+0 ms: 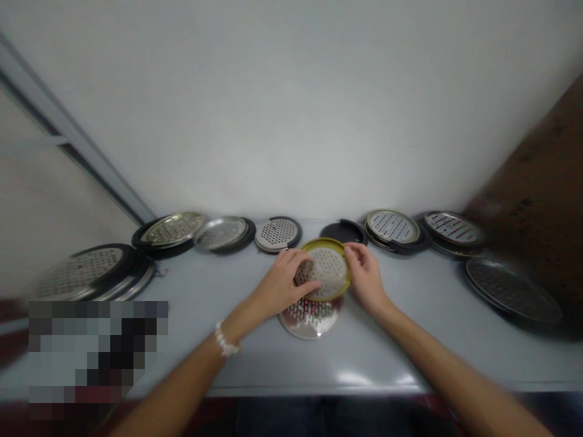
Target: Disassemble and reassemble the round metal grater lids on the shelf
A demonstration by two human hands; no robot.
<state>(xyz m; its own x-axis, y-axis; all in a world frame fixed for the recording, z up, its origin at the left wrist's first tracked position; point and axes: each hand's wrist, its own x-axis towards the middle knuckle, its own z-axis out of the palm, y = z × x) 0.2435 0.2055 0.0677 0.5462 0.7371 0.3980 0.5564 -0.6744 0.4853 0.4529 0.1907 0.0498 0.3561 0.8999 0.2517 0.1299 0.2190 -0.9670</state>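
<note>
Both hands hold a round perforated metal disc with a yellow rim [330,270] above the table. My left hand [286,279], with a white bracelet at the wrist, grips its left side, the thumb lying over the perforated face. At the right edge, my right hand [365,273] pinches the yellow rim between thumb and fingers. Beneath the held disc, a shiny round grater plate [312,321] lies on the table, partly covered from view. Just behind the hands lies a black ring [341,232].
Along the wall on the grey table [255,364] lie a perforated disc with a black rim [279,234] and stacks of round graters at left [175,230] and right [392,227]. Another stack [82,270] sits far left. A brown cardboard box [537,200] stands at the right.
</note>
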